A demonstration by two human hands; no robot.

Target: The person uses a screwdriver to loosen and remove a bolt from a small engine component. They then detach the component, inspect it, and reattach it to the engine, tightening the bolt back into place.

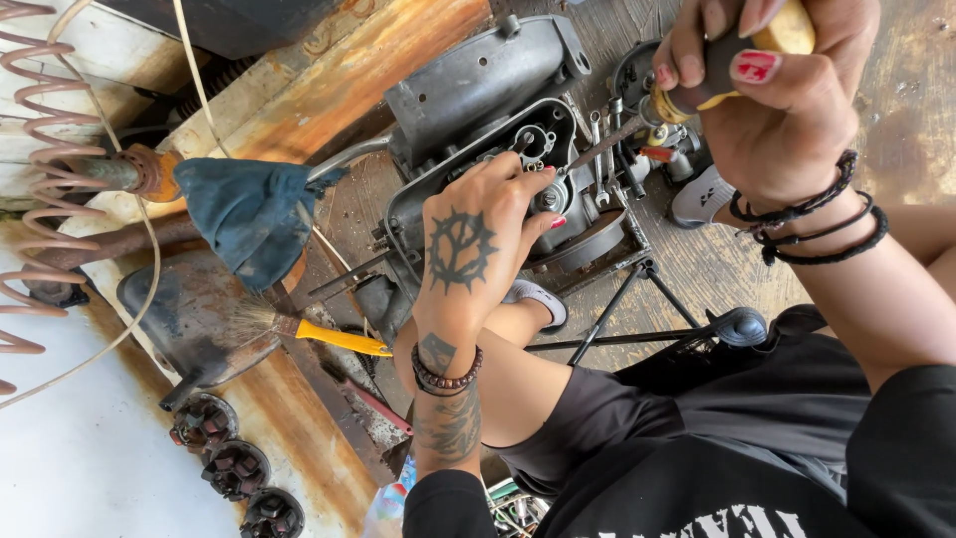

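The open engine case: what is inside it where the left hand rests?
Inside the engine case, round metal parts show beside the left hand, and the screwdriver in the right hand points at them. The hand covers whatever lies beneath it.

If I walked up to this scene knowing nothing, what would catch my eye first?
Probably the tattooed left hand at the centre, its fingers pressed into an open grey engine casing. At the upper right, the right hand grips a yellow-handled screwdriver angled down into the same casing. To the left, a yellow-handled brush lies on a dirty dark tray beside a blue rag.
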